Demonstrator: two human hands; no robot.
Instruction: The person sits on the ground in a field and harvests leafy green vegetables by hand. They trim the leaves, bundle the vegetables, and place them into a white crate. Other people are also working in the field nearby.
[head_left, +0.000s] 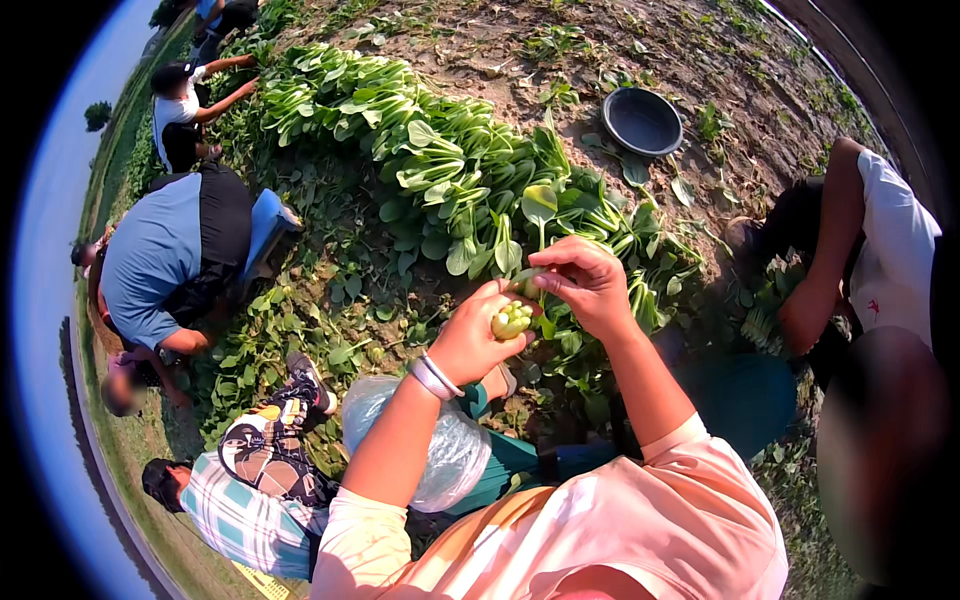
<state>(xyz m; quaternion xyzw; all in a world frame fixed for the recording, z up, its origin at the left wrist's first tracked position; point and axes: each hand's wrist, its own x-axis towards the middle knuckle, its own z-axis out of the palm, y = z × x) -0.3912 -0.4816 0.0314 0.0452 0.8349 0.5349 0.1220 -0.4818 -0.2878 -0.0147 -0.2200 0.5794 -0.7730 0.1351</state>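
My left hand (484, 330), with bangles at the wrist, is closed around a bunch of green leafy vegetables; the cut pale-green stem ends (511, 320) face up out of the fist. Touching the bunch from the right, my right hand (589, 285) pinches a thin green stalk or leaf stem (531, 276) between thumb and fingers. The leaves of the held bunch are mostly hidden. Just beyond my hands lies a long row of harvested leafy greens (442, 161), with pale stems and broad leaves, piled on the soil.
A black round basin (642, 121) sits on the soil beyond the row. Close at right, a person in a white shirt (896, 240) holds greens. Others crouch or bend at left, one in a blue shirt (150, 255), one in a plaid shirt (240, 510). Clear plastic (442, 457) covers my leg.
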